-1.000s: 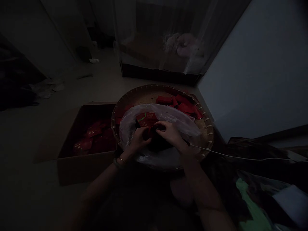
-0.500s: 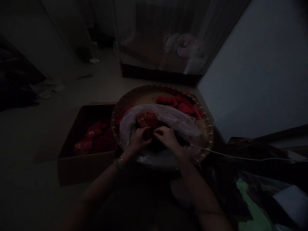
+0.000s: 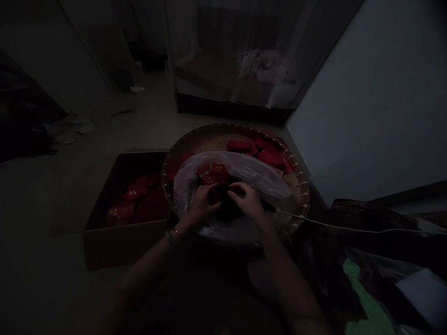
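Observation:
The light is very dim. Over a dark object inside a clear plastic bag, both hands work close together. My left hand has its thumb and forefinger curled round a small dark red packet, only partly visible. Just right of it, my right hand is bent in a pinch, its fingertips a short gap from the left ones; what it holds is too dark to make out. Behind the fingers lies a red packet with gold print and a green strip. The bag sits in a round woven bamboo tray.
Several red packets lie at the tray's back right. On the left stands a cardboard box holding more red packets. A white cord runs right from the tray. A pale wall rises at right, beside piled cloth.
My right hand has shifted slightly right, away from my left fingertips, and its thumb and forefinger are a little more parted. The left hand has barely moved.

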The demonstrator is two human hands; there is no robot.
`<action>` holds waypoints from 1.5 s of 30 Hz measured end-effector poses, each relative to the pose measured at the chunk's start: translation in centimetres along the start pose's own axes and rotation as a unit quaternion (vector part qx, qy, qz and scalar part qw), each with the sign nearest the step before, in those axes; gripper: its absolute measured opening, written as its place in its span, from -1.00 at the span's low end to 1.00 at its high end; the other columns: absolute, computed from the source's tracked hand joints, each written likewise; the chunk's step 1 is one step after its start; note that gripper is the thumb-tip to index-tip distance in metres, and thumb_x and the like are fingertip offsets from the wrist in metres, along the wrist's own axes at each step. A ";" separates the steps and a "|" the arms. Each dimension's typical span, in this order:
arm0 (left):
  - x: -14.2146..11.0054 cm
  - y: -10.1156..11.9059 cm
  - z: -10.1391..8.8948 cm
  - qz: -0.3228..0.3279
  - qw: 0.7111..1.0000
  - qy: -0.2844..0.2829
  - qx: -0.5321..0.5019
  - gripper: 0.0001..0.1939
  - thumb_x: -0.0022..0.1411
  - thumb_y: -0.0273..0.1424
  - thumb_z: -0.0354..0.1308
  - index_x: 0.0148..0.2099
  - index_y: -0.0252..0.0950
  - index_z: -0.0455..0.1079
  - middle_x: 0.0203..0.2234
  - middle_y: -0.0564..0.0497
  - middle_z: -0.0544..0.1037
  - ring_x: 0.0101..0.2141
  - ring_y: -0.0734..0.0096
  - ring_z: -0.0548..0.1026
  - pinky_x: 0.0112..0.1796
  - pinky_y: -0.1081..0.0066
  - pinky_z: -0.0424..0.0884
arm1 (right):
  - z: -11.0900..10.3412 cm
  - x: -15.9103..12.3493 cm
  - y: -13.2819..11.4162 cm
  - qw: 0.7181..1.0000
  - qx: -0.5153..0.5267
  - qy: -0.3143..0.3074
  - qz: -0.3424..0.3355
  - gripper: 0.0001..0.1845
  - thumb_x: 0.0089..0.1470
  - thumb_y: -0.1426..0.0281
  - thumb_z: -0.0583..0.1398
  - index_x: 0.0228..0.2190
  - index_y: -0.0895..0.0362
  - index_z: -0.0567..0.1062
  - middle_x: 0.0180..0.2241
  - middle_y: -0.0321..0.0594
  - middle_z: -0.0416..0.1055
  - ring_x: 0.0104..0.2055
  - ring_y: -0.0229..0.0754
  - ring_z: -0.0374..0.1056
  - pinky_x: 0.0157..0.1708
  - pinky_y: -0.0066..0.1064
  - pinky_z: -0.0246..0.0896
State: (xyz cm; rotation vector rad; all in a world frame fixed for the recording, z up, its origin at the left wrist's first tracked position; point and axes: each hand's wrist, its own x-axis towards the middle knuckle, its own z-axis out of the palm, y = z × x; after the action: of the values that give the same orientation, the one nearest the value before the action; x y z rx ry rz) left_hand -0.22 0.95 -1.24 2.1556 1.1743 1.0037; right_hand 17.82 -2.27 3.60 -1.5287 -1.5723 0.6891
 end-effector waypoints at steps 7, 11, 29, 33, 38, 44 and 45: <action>-0.1 -0.4 0.4 0.016 0.999 -0.029 -0.015 -0.41 0.00 -0.42 0.25 0.11 -0.26 0.23 -0.14 -0.10 0.45 -0.14 0.22 0.40 -0.13 0.24 0.34 | 1.4 0.1 -0.8 0.993 -0.085 -0.008 -0.087 -0.87 0.05 0.46 0.17 -0.40 0.08 0.55 -0.36 -0.21 0.52 -0.26 -0.16 0.41 -0.18 -0.32 0.26; -0.2 -0.9 0.8 0.012 0.999 -0.025 -0.031 -0.40 0.01 -0.45 0.23 0.13 -0.26 0.22 -0.15 -0.09 0.45 -0.16 0.26 0.42 -0.12 0.25 0.36 | 1.7 0.0 -1.1 0.968 -0.199 -0.074 -0.132 -0.85 0.11 0.38 0.16 -0.34 0.07 0.56 -0.34 -0.17 0.52 -0.25 -0.11 0.34 -0.18 -0.28 0.22; 0.3 -0.7 0.4 -0.201 0.916 -0.183 -0.295 -0.62 -0.03 -0.36 0.27 -0.12 -0.37 0.48 -0.32 -0.01 0.59 -0.29 0.25 0.52 -0.24 0.36 0.41 | -2.7 0.7 0.2 0.986 -0.133 -0.045 -0.090 -0.84 0.06 0.40 0.20 -0.27 0.13 0.53 -0.25 -0.13 0.48 -0.19 -0.13 0.38 -0.18 -0.31 0.25; 0.3 0.0 0.1 -0.205 0.909 -0.184 -0.313 -0.58 -0.06 -0.37 0.28 -0.08 -0.37 0.46 -0.29 -0.02 0.58 -0.27 0.27 0.51 -0.21 0.36 0.40 | -2.6 0.7 0.3 0.969 -0.212 -0.103 -0.067 -0.91 0.08 0.39 0.19 -0.40 0.12 0.51 -0.43 -0.19 0.45 -0.33 -0.17 0.34 -0.30 -0.38 0.21; 0.1 0.0 0.3 -0.202 0.894 -0.197 -0.347 -0.44 -0.10 -0.35 0.33 0.00 -0.38 0.39 -0.21 -0.05 0.55 -0.23 0.27 0.49 -0.19 0.36 0.39 | -1.8 0.4 0.7 0.966 -0.234 -0.074 -0.080 -0.88 0.12 0.37 0.15 -0.37 0.11 0.50 -0.42 -0.21 0.36 -0.35 -0.21 0.29 -0.30 -0.42 0.20; 0.3 0.3 0.3 -0.219 0.878 -0.216 -0.366 -0.49 -0.12 -0.37 0.33 -0.06 -0.41 0.42 -0.31 0.00 0.56 -0.29 0.33 0.48 -0.22 0.39 0.37 | -1.9 0.2 0.6 0.980 -0.164 -0.067 -0.095 -0.88 0.11 0.40 0.15 -0.33 0.12 0.50 -0.28 -0.13 0.44 -0.20 -0.14 0.35 -0.15 -0.31 0.22; 0.3 0.5 0.2 -0.221 0.876 -0.219 -0.369 -0.49 -0.12 -0.37 0.33 -0.06 -0.40 0.42 -0.31 0.01 0.55 -0.30 0.34 0.47 -0.24 0.40 0.37 | -1.9 0.2 0.6 0.983 -0.147 -0.063 -0.095 -0.88 0.11 0.41 0.15 -0.32 0.12 0.50 -0.27 -0.13 0.46 -0.20 -0.14 0.36 -0.15 -0.31 0.22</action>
State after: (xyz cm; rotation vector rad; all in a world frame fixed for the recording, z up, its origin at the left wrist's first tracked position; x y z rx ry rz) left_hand 0.34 0.92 -0.91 1.3174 0.8131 0.5692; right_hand 19.75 -2.27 4.14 -1.5405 -1.9567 0.4691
